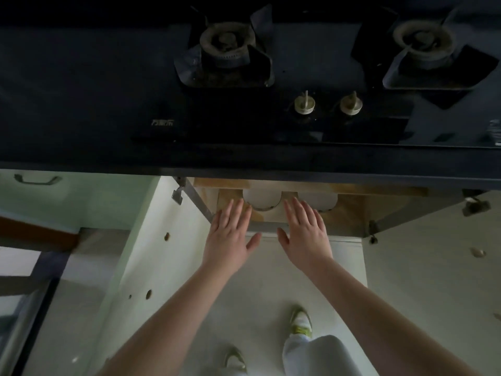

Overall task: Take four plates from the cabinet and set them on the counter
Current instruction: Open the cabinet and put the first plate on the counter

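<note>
Hands, left (230, 234) and right (305, 232), flat with fingers straight, holding nothing, reach toward round white plates (261, 198) on wooden shelf (349, 210) of open cabinet under dark counter (81, 104).

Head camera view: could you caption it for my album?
Both open hands, left hand and right hand, reach toward white plates in the open cabinet.

Glossy black glass on the hob (244, 126). Dull, grimy metal on 2 burners (226, 43), foil-like liners beneath. Smooth white glazed plates (261, 198) on a pale wood-grain cabinet shelf (349, 210). Matt grey metal frame rail (199, 200). Smooth, faintly shiny floor tile (260, 283).
</note>
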`<state>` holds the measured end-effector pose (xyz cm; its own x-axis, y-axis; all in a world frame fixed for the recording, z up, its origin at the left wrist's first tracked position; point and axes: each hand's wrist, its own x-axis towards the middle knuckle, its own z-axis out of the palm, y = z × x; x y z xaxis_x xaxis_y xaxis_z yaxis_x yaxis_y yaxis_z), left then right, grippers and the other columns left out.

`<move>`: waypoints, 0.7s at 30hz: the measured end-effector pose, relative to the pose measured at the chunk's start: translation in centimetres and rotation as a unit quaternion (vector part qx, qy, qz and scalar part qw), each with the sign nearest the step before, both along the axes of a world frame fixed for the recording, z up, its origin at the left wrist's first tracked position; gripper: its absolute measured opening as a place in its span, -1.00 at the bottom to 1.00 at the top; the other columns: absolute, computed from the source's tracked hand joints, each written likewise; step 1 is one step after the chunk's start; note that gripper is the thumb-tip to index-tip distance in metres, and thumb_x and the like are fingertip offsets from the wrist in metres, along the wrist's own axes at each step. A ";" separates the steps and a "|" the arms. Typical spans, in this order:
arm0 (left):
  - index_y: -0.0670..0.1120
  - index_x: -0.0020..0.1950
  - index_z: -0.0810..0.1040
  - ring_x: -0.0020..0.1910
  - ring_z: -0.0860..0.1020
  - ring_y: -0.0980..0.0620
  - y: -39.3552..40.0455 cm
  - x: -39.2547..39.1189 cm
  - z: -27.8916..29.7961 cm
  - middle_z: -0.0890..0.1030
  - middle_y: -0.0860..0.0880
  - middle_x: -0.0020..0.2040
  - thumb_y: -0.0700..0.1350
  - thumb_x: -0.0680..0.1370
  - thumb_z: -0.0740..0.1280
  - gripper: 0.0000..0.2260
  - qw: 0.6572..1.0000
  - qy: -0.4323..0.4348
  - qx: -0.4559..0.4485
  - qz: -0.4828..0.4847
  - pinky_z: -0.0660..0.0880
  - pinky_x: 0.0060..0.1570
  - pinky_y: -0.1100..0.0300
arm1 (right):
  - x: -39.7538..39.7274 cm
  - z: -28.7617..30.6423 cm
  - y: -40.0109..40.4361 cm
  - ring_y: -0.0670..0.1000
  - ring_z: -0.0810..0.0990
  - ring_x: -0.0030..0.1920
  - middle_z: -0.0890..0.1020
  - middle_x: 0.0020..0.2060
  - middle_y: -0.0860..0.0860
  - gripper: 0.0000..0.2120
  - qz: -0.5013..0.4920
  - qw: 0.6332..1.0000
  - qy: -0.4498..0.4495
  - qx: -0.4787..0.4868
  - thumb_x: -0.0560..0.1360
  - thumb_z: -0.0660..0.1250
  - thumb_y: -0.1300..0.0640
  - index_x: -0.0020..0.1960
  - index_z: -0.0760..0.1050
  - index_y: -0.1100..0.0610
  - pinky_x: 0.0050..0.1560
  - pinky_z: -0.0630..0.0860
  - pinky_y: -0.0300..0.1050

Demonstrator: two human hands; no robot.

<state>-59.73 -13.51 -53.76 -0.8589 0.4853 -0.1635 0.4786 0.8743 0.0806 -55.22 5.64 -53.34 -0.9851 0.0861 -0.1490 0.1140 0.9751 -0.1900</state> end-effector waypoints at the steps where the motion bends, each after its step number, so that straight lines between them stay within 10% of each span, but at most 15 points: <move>1: -0.05 0.61 -0.03 0.57 -0.17 -0.07 0.3 -0.9 -1.1 -0.07 -0.06 0.62 0.30 0.59 -0.19 -0.33 1.000 0.005 0.004 0.003 -0.16 0.51 -0.03 | -0.7 -1.1 0.1 0.08 -0.05 0.57 0.03 0.59 0.05 -0.36 0.005 1.000 0.006 0.004 0.62 0.02 -0.17 0.59 -0.07 0.06 0.51 -0.16 0.01; 15: -0.07 0.53 0.23 0.51 0.20 -0.16 3.3 -10.6 -13.3 0.29 -0.14 0.52 0.29 0.59 -0.12 -0.36 0.990 0.114 0.057 0.067 0.11 0.48 -0.12 | -10.3 -13.8 3.8 0.13 -0.01 0.56 0.07 0.58 0.09 -0.39 -0.002 0.994 0.098 0.054 0.61 -0.10 -0.21 0.58 0.02 0.04 0.49 -0.15 0.05; 21: 0.00 0.53 0.23 0.50 0.22 -0.16 4.1 -12.6 -16.7 0.28 -0.10 0.53 0.33 0.58 -0.13 -0.37 0.981 0.171 0.067 0.067 0.03 0.48 -0.09 | -11.8 -17.0 4.5 0.15 0.27 0.43 0.35 0.42 0.08 -0.50 -0.016 0.989 0.147 0.027 0.62 -0.01 -0.16 0.49 0.23 0.02 0.43 0.18 0.14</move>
<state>-72.36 -9.43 -70.50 -0.9099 0.3616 0.2031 0.3790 0.9238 0.0535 -67.03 10.14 -70.36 -0.9816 0.1186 0.1494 0.0930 0.9814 -0.1679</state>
